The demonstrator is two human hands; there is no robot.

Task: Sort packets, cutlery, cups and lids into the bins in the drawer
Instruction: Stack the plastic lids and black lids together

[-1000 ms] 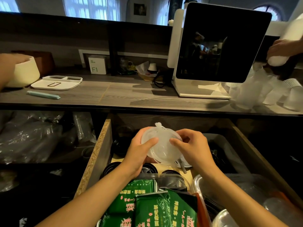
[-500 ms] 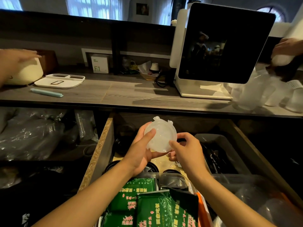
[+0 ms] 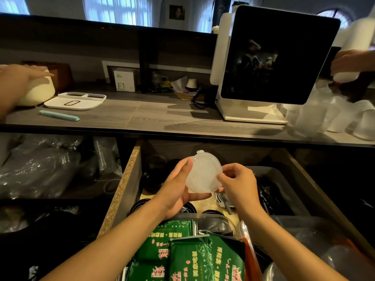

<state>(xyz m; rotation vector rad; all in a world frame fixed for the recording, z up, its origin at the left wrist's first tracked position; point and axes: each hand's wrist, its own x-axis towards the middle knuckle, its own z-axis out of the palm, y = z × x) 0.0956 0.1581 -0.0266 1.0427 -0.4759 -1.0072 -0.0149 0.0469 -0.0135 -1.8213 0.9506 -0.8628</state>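
Head view, hands: the left hand cupped a translucent lid from below and behind, thumb up along its left rim, fingers curled under its lower edge; the right hand pinched the lid's right rim between thumb and fingertips.
Head view, lid: it stood nearly on edge, tilted a little, held in the air above the open drawer, not yet in any bin (a small tab stuck up at its top).
Head view, drawer contents: black round lids lay at the back left, a grey bin with dark cutlery sat at the right, green packets filled the near middle, and clear plastic containers crowded the near right.
Head view, counter: a dark screen, a white tray and clear cups stood on the counter; other people's hands showed at the far left and far right edges.
Step in hand: probably separating or checking the lid before dropping it with its kind.
Risk, grip: the thin rim pinch looked light, so the slick lid could slip and fall among the black lids or packets.
Risk, stack: if two lids were nested (I could not tell), pulling at one edge could flip one away.
Risk, sorting: the clear containers and the clear lid looked alike in the dim drawer, so it could land in the wrong bin.
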